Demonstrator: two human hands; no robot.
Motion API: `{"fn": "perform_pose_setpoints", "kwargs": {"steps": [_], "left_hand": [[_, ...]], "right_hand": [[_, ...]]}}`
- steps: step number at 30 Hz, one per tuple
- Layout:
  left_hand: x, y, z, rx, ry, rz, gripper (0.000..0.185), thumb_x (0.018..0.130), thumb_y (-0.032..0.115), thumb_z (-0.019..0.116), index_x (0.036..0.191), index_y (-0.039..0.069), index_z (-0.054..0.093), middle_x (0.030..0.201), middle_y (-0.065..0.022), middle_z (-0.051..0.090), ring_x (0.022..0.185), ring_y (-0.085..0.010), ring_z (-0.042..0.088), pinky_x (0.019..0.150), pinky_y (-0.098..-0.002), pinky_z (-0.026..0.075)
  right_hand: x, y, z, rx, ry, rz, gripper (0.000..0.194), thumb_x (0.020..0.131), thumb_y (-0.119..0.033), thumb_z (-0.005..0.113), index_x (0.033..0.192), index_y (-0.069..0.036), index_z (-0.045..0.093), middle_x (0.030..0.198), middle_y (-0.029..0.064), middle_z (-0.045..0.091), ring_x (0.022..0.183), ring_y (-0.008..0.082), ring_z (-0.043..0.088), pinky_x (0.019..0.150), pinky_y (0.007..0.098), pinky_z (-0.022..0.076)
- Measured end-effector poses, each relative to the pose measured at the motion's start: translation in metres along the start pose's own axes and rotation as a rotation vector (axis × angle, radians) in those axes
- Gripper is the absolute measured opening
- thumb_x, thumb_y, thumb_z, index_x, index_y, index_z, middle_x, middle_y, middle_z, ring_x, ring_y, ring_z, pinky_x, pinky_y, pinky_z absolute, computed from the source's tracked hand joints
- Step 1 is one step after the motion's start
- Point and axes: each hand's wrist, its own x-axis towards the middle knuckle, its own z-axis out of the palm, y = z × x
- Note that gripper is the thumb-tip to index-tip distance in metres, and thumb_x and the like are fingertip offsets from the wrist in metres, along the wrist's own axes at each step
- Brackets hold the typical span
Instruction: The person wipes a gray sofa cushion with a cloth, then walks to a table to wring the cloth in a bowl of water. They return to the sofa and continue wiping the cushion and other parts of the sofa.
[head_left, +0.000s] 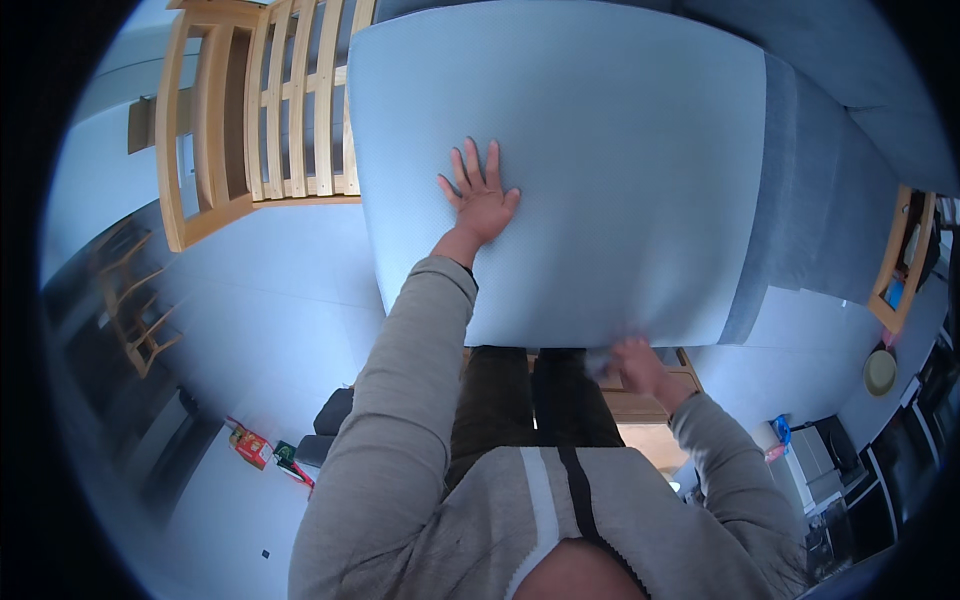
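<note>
A large light blue-grey cushion (600, 150) with a fine dotted texture lies before me, its near edge by my thighs. My left hand (482, 202) rests flat on its left part, the fingers spread. Near the cushion's front edge, right of my legs, my right hand (637, 364) is blurred and its fingers look curled. A small blurred thing seems to be at its fingertips; whether the hand grips it cannot be told. Darker grey fabric (817, 180) lies along the cushion's right side.
A slatted wooden frame with an armrest (307, 105) shows at the upper left. Behind my legs is a wooden piece of furniture (637, 405). Red boxes (251, 448) stand on the floor at lower left. Another wooden armrest (900, 262) is at the far right, near a round pale bowl (880, 373).
</note>
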Motion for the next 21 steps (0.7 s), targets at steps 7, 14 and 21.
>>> {"fn": "perform_pose_setpoints", "kwargs": {"steps": [7, 14, 21], "left_hand": [[0.006, 0.029, 0.008, -0.044, 0.065, -0.112, 0.083, 0.097, 0.038, 0.051, 0.159, 0.021, -0.002, 0.163, -0.0156, -0.016, 0.149, -0.0368, -0.019, 0.112, -0.0664, -0.011], [0.018, 0.115, 0.031, 0.035, 0.019, 0.252, 0.087, 0.093, 0.048, 0.054, 0.159, 0.021, 0.003, 0.163, -0.0181, -0.012, 0.15, -0.036, -0.015, 0.111, -0.067, -0.01], [0.018, 0.12, 0.029, 0.076, -0.08, 0.196, 0.092, 0.092, 0.052, 0.053, 0.159, 0.021, -0.003, 0.162, -0.0181, -0.019, 0.148, -0.0388, -0.022, 0.11, -0.0672, -0.014]], "right_hand": [[-0.004, 0.064, -0.099, 0.753, 0.551, 0.291, 0.035, 0.063, 0.015, 0.043, 0.075, -0.007, 0.067, 0.084, 0.0074, 0.065, 0.089, 0.0266, 0.061, 0.081, 0.0347, 0.0469], [0.18, 0.148, -0.204, -0.112, 0.968, 0.217, 0.043, 0.075, 0.005, 0.051, 0.103, -0.02, 0.072, 0.119, 0.0052, 0.065, 0.112, 0.0332, 0.053, 0.098, 0.0458, 0.0379], [0.075, 0.096, -0.066, -0.113, 0.589, 0.26, 0.035, 0.071, -0.002, 0.063, 0.087, -0.03, 0.074, 0.106, -0.0012, 0.064, 0.123, 0.0326, 0.048, 0.105, 0.0569, 0.033]]}}
